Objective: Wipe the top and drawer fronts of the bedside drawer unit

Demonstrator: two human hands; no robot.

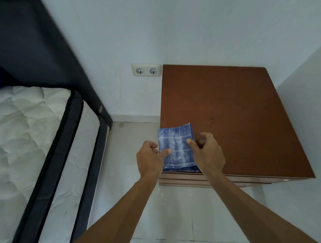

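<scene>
From the head camera, you are looking down on the bedside drawer unit (235,118), its brown top bare apart from a folded blue cloth (177,148) lying at the near left corner. The cloth sits flat on the top, its near edge about level with the unit's front edge and its left edge about level with the unit's left side.

Your left hand (151,158) comes in from the cloth's left side. Its thumb lies on the upper face of the cloth, pointing right, and the other fingers (154,146) are curled in at the cloth's left edge; whether they reach under the fold you cannot tell, so the grip is a pinch at best. Your right hand (207,152) is at the cloth's right edge, thumb pressed on the upper face, the remaining fingers bent loosely just right of the cloth over the wood. It looks like a light hold on that edge.

Below your wrists, the drawer fronts (186,181) show only as thin stacked edges; no drawer is pulled out, and nothing of their contents is visible.

Left of your left fingers, well apart, is the bed with its white mattress (24,127). Beyond your fingertips, on the wall, is a double socket (146,70). The floor (178,212) is pale tile.
</scene>
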